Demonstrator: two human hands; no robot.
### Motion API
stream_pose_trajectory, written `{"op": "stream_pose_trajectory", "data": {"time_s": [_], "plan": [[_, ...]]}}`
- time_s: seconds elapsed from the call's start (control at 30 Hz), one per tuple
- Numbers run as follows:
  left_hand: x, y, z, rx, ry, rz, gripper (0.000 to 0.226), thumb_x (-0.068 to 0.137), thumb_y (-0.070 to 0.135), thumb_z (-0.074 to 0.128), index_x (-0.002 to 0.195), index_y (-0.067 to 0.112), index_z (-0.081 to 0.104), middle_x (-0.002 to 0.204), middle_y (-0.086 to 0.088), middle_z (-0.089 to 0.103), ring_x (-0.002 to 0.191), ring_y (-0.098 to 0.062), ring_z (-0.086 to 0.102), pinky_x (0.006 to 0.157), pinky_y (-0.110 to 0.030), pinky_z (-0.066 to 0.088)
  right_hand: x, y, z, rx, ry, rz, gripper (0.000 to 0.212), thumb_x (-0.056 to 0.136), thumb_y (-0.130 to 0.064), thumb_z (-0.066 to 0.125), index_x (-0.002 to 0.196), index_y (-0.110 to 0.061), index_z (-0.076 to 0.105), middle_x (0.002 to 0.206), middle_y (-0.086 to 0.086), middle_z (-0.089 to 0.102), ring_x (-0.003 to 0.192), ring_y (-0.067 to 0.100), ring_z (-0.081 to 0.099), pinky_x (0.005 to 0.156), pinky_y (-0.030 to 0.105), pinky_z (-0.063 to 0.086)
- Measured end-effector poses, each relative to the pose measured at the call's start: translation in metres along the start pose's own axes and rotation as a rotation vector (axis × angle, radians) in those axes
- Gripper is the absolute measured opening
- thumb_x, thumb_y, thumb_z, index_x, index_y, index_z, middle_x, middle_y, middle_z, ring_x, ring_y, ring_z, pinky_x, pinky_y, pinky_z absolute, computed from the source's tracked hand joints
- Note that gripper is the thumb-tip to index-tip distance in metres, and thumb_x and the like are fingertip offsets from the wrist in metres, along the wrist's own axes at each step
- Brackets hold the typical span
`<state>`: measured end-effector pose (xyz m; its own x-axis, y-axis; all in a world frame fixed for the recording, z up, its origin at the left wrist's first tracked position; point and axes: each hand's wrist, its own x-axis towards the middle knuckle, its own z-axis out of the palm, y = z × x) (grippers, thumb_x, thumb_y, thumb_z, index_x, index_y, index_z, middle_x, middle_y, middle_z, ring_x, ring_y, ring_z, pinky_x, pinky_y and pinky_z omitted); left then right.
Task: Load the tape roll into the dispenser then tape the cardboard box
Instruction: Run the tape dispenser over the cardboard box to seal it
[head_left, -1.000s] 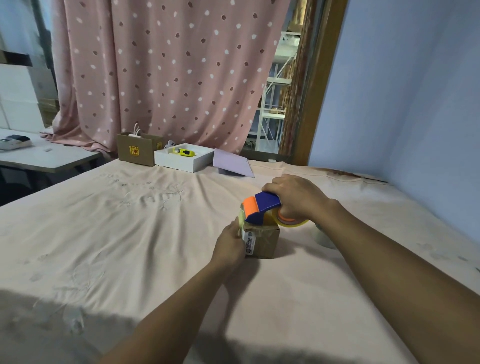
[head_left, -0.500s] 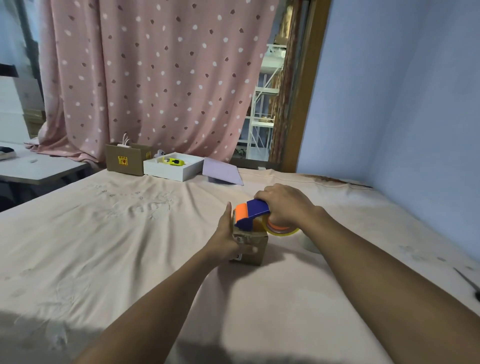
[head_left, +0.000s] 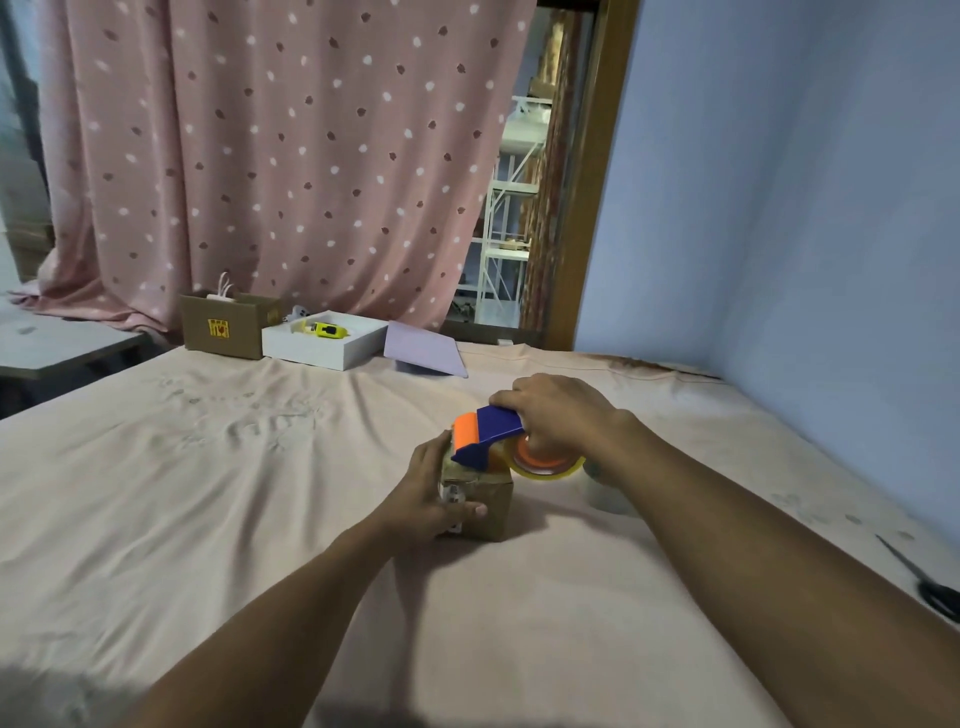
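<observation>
Small box (head_left: 485, 501) near mid-bed (head_left: 218, 499), gripped at its left side by left hand (head_left: 434, 493). Right hand (head_left: 558, 418) closed around dispenser (head_left: 485, 434), roll (head_left: 545, 462) loaded, pressed onto box top.

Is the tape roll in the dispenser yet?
In. The roll sits in the dispenser, held by the right hand over the box.

A blue plastic tape dispenser (head_left: 491, 434) with an orange front is showing against the plain brown cardboard box (head_left: 485, 501); the pale pink bedsheet (head_left: 208, 493) is perhaps bearing faint embroidery; the pink curtain (head_left: 291, 156) is showing white and dark spots.
</observation>
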<state>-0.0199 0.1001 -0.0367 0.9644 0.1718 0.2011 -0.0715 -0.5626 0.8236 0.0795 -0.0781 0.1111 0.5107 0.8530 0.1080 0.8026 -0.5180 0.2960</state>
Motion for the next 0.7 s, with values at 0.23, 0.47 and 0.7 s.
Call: {"op": "stream_pose_trajectory", "data": {"time_s": [0.23,0.47,0.7], "plan": [[-0.002,-0.001,0.003,-0.020,0.014,0.008,0.112,0.085,0.027,0.093,0.170,0.023,0.020,0.169,-0.003,0.027,0.140,-0.013,0.043,0.113,-0.025,0.043,-0.008,0.008,0.005,-0.013,0.005,-0.001,0.069,0.085,-0.031,0.072,0.146,-0.033,0.042,0.128,0.000,0.062,0.113,0.023,0.056,0.077,0.034,0.047],[-0.001,-0.006,0.004,-0.020,0.035,0.018,0.118,0.071,0.042,0.086,0.168,0.020,0.023,0.162,0.001,0.029,0.142,-0.010,0.039,0.116,-0.023,0.035,-0.051,0.062,0.004,-0.003,-0.013,0.144,0.066,0.081,-0.028,0.068,0.142,-0.038,0.045,0.123,-0.005,0.063,0.107,0.022,0.056,0.079,0.035,0.050],[-0.002,-0.008,0.007,-0.024,0.040,-0.031,0.125,0.064,0.048,0.089,0.168,0.021,0.024,0.157,0.005,0.029,0.149,-0.016,0.040,0.120,-0.028,0.039,-0.063,0.065,0.027,0.009,0.024,0.126,0.060,0.085,-0.028,0.064,0.142,-0.036,0.046,0.119,-0.005,0.062,0.108,0.023,0.057,0.073,0.031,0.040]]}}
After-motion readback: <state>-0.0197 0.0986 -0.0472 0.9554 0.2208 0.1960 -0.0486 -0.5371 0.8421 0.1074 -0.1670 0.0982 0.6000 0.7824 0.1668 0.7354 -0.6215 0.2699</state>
